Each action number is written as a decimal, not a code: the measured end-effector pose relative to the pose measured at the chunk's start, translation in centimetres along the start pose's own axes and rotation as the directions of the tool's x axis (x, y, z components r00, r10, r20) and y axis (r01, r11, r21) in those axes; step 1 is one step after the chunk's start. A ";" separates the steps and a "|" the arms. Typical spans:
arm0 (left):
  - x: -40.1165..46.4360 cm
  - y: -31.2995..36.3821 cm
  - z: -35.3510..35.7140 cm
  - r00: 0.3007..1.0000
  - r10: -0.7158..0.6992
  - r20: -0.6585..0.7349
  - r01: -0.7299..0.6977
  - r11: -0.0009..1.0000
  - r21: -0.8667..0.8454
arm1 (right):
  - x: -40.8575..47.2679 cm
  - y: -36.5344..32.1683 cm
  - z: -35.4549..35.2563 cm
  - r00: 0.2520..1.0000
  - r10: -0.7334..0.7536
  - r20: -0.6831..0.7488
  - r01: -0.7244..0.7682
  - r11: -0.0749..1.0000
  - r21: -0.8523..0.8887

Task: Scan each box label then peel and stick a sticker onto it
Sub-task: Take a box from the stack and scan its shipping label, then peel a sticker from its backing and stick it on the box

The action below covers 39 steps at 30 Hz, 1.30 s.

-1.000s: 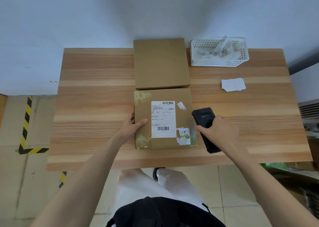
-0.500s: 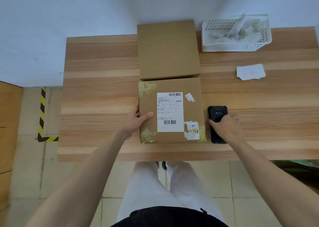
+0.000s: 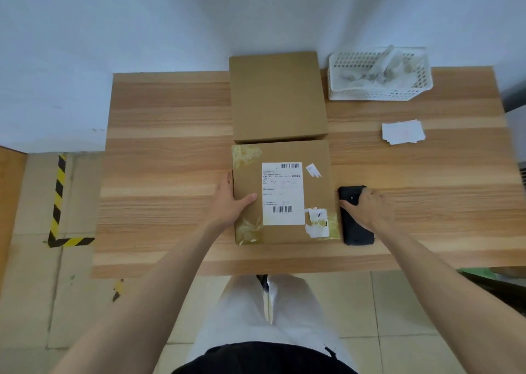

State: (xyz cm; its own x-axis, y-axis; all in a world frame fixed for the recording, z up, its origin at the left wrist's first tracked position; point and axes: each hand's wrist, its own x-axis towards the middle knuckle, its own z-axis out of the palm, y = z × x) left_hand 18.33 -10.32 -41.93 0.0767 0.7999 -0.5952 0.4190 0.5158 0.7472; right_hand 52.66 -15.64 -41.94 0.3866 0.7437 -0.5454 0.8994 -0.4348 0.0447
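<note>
— Where are the arms?
— Both stretched forward. The left hand (image 3: 231,203) lies flat, thumb angled right.
— The right hand (image 3: 365,207)?
— Palm down, fingers loosely curved, thumb pointing left.

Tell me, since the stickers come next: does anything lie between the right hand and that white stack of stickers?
Nothing visible does. The right hand rests on the black scanner, beside the labelled box. The sticker stack lies farther back and to the right, with only bare table between. The white basket sits beyond the stack.
</note>
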 end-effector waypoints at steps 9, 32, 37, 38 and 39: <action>-0.6 9.5 0.6 0.920 0.387 0.064 -0.311 0.621 0.719 | -0.3 -1.5 -9.4 0.955 -0.270 -0.123 0.274 0.962 0.015; 10.2 24.5 29.7 0.913 0.313 0.263 -0.390 0.479 0.786 | 16.8 17.9 -14.0 0.935 -0.340 -0.106 0.351 0.928 0.120; 12.9 24.6 31.9 0.922 0.302 0.240 -0.368 0.497 0.786 | 20.1 18.0 -12.9 0.924 -0.367 -0.105 0.380 0.911 0.160; 13.5 24.5 32.4 0.925 0.299 0.233 -0.360 0.501 0.787 | 20.7 17.9 -12.6 0.922 -0.373 -0.107 0.386 0.907 0.166; 14.0 24.4 32.7 0.929 0.292 0.226 -0.351 0.504 0.789 | 21.3 17.8 -12.4 0.919 -0.378 -0.107 0.392 0.904 0.171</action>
State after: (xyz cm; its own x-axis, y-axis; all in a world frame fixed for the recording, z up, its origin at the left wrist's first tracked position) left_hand 59.26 3.41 -41.65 0.3984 0.8247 -0.4014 0.8984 -0.2627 0.3519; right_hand 79.45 -1.25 -42.37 0.0368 0.9025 -0.4292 0.9298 -0.1883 -0.3162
